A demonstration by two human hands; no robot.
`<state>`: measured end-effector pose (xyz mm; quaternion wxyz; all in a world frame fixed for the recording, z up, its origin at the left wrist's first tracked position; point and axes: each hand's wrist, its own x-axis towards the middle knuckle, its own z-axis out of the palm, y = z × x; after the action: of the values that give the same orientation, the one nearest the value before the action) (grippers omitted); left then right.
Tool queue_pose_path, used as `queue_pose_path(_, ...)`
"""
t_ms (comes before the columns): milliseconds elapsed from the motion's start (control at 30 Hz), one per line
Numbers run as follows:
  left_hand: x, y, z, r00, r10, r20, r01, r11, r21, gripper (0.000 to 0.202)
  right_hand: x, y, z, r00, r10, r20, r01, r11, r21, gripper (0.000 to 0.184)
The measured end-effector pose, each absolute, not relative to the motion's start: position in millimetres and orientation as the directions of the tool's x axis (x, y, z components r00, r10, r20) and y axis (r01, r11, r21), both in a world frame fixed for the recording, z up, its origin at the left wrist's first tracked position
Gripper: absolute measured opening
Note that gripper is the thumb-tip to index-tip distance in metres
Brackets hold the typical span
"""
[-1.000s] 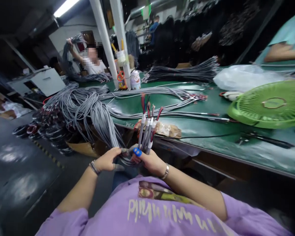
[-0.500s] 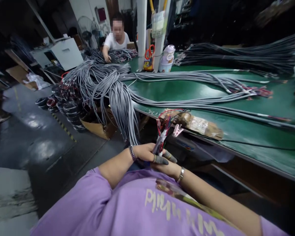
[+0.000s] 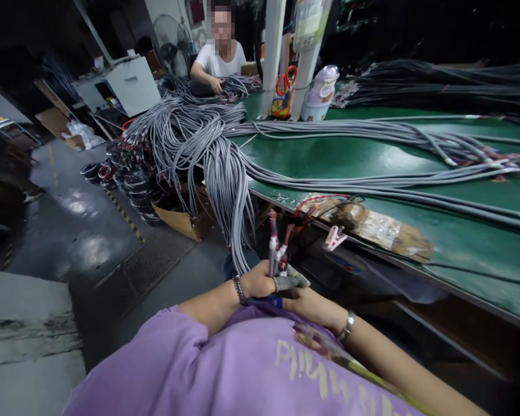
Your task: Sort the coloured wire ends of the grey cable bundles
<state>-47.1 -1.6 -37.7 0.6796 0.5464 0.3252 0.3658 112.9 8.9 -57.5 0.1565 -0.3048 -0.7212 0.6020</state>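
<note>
My left hand and my right hand are together in my lap below the edge of the green table. The left hand's fingers, with grey fingertip covers, close round a small bunch of grey cable ends with red and dark wire tips pointing up. The right hand sits under and behind the left, its fingers mostly hidden; a blue-taped finger shows between them. A thick bundle of grey cables hangs off the table edge down to my hands.
More grey cables run along the table to the right. A brown taped card and a pink clip sit at the table's front edge. White posts, scissors and a bottle stand behind. A seated person handles cables at the far end. Coils lie on the floor at left.
The view swung left and down. The cable ends, held up high in my right hand a second ago, have come down into my lap, with my left hand now closed over them.
</note>
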Motion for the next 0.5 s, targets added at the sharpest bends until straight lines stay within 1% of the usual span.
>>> queue_pose_path(67, -48.3, -3.7, -36.5, 0.465, 0.882, -0.078, -0.149, 0.165, 0.975, 0.053, 122.3, 9.0, -46.2, -0.777, 0.609, -0.158, 0.337, 0.190, -0.922, 0.022)
queue_pose_path(100, -48.1, -4.3, -36.5, 0.450, 0.887, -0.105, -0.145, 0.188, 0.971, 0.053, 129.0, 9.4, -40.3, -0.757, 0.621, -0.201, 0.430, 0.242, -0.870, 0.020)
queue_pose_path(133, -47.4, -4.6, -36.9, 0.446, 0.883, -0.146, -0.132, 0.226, 0.965, 0.054, 136.8, 9.9, -34.7, -0.714, 0.653, -0.252, 0.544, 0.290, -0.788, 0.018)
queue_pose_path(200, -45.6, -4.8, -38.1, 0.452, 0.857, -0.247, -0.092, 0.320, 0.943, 0.055, 153.7, 10.5, -24.9, -0.573, 0.763, -0.300, 0.753, 0.345, -0.560, 0.017)
queue_pose_path(233, -44.8, -4.9, -38.2, 0.451, 0.845, -0.287, -0.073, 0.355, 0.932, 0.056, 161.8, 10.3, -21.1, -0.490, 0.821, -0.294, 0.823, 0.324, -0.467, 0.018)
queue_pose_path(267, -44.1, -4.9, -37.7, 0.449, 0.836, -0.314, -0.058, 0.378, 0.924, 0.055, 168.9, 9.6, -18.1, -0.429, 0.861, -0.274, 0.855, 0.288, -0.432, 0.019)
queue_pose_path(300, -43.6, -4.9, -36.4, 0.446, 0.834, -0.325, -0.053, 0.387, 0.920, 0.054, 174.5, 8.3, -15.8, -0.398, 0.883, -0.250, 0.844, 0.246, -0.476, 0.021)
queue_pose_path(333, -43.0, -4.7, -34.3, 0.449, 0.831, -0.328, -0.053, 0.392, 0.919, 0.052, 178.2, 6.6, -14.1, -0.392, 0.891, -0.227, 0.792, 0.201, -0.577, 0.024)
queue_pose_path(400, -41.2, -4.3, -28.8, 0.465, 0.818, -0.338, -0.060, 0.410, 0.910, 0.048, 179.1, 2.6, -11.6, -0.406, 0.895, -0.186, 0.583, 0.097, -0.806, 0.034)
queue_pose_path(433, -39.8, -4.0, -26.2, 0.474, 0.812, -0.340, -0.058, 0.414, 0.908, 0.046, 176.4, 0.9, -10.6, -0.409, 0.898, -0.163, 0.457, 0.047, -0.888, 0.037)
queue_pose_path(500, -35.8, -3.5, -22.9, 0.486, 0.800, -0.352, -0.035, 0.420, 0.907, 0.044, 166.3, -1.4, -8.2, -0.385, 0.914, -0.127, 0.267, -0.021, -0.963, 0.039)
